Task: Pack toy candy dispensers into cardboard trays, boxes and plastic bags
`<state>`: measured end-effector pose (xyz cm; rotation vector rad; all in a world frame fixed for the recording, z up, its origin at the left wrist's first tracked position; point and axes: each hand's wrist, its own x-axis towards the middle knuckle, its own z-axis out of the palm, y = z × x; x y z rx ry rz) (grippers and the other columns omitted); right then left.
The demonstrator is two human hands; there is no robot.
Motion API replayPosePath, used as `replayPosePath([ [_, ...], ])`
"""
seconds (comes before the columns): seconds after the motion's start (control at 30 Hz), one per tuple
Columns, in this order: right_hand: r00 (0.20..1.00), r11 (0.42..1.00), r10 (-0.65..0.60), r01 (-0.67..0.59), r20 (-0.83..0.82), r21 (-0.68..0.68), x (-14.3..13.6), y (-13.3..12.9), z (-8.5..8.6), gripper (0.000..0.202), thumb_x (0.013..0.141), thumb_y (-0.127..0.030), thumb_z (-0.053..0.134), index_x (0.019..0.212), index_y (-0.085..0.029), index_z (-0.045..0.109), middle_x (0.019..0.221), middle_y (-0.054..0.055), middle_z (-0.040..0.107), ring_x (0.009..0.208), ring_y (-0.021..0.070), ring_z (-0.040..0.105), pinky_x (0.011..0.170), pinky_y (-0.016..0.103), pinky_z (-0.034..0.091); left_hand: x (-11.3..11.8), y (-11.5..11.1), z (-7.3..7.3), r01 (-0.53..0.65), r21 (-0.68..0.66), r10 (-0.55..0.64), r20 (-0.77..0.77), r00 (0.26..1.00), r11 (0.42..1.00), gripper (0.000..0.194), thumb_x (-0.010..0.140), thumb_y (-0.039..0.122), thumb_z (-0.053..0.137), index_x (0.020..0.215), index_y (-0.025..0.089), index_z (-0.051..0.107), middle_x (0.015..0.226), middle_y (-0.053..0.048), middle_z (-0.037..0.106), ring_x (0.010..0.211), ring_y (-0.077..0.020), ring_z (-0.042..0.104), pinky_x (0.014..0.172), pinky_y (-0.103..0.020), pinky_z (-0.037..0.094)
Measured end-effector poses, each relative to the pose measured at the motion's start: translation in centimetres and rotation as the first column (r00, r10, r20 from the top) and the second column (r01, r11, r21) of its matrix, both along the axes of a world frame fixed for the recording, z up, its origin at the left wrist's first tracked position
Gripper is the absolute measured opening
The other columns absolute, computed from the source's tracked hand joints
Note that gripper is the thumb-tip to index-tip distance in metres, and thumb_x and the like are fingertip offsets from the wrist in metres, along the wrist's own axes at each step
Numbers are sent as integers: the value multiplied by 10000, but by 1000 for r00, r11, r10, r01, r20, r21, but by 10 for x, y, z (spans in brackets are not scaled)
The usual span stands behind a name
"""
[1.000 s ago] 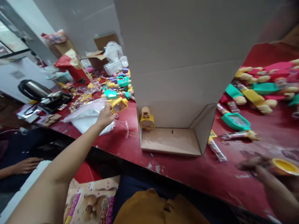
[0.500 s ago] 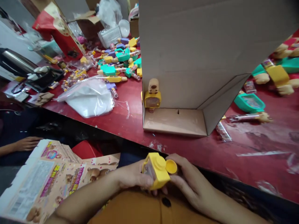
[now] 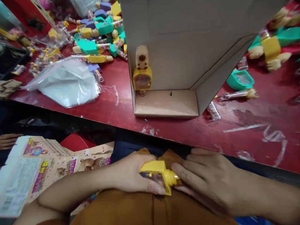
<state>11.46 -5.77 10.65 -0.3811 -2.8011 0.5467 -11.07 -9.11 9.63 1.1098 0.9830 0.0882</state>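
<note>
My left hand (image 3: 138,175) is wrapped round a yellow toy case (image 3: 161,175) with a dark, clear window, low in the view near my body. My right hand (image 3: 206,178) closes round a clear tube (image 3: 177,180) with a yellow collar at the case's right end; the fingers hide most of it. Beyond my hands, an open cardboard box (image 3: 166,103) stands on the red table. Inside its left corner is another yellow case (image 3: 142,78), upright, with a bear-shaped piece (image 3: 142,57) on top and a short tube under it.
On the red table (image 3: 164,128) lie a plastic bag (image 3: 67,81), a pile of green, yellow and purple toys (image 3: 86,47) and more toys (image 3: 272,50) at the right. Printed cardboard sheets (image 3: 53,168) are at lower left, by another person's hand (image 3: 9,141).
The view has tilted down and closer. The yellow case has turned in my left hand. My right hand has moved from holding a yellow round cap beside it to gripping a tube at its end.
</note>
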Motion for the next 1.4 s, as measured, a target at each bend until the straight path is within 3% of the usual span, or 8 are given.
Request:
replayPosePath([
  [0.47,978,834,-6,120,209,-539,6,-33,-9,223,958,-246,351,877,-168,543,706,23,575,578,147,514,533,285,320,8,-29,8,394,340,-232,-429,873,854,299,814,507,522,854,211,545,743,-22,659,610,-187,614,491,-243,366],
  [0.7,951,64,-13,308,308,-949,0,-25,-32,478,859,-597,441,809,-148,593,655,-2,533,568,115,461,492,217,287,10,-20,13,612,448,-257,-629,734,651,226,821,429,541,873,209,535,738,-33,675,616,-233,648,491,-283,428],
  [0.9,946,891,-304,323,110,-319,3,-11,-25,442,960,-468,351,743,-171,596,611,30,544,547,139,472,508,260,282,1,-9,8,582,609,-61,-661,748,539,286,799,477,578,893,213,525,728,-8,655,616,-210,634,497,-276,437],
  [1.0,937,754,-268,349,225,-557,0,-13,-25,534,926,-586,331,655,-171,527,552,5,476,481,114,396,463,255,234,-2,-7,3,626,653,-101,-653,750,427,221,817,415,556,865,202,519,725,-5,652,604,-194,625,497,-273,434],
  [1.13,934,31,31,356,357,-934,-2,-11,-25,611,828,-750,314,679,-176,459,542,-37,362,452,81,298,417,213,206,-3,-4,1,649,716,-98,-649,755,257,96,819,260,506,885,191,501,744,-4,651,593,-181,612,488,-273,419],
  [1.17,933,69,9,357,359,-931,-2,-10,-25,612,837,-744,304,711,-173,485,560,-29,392,465,87,329,427,213,230,-3,-3,1,655,714,-89,-656,749,247,81,812,235,499,881,193,497,740,1,650,589,-178,611,483,-269,409],
  [1.3,927,774,-303,376,224,-510,2,-16,-30,598,919,-633,251,785,-162,596,642,50,551,571,152,491,513,252,309,-4,0,0,675,667,-101,-684,723,316,162,805,348,547,851,202,494,734,11,652,602,-180,626,481,-264,404],
  [1.4,925,792,-292,377,245,-481,1,-22,-37,557,946,-564,273,709,-158,573,551,23,522,469,125,444,454,243,254,-4,1,-6,683,654,-133,-683,718,325,267,769,433,611,861,204,509,744,9,657,622,-193,635,493,-267,419],
])
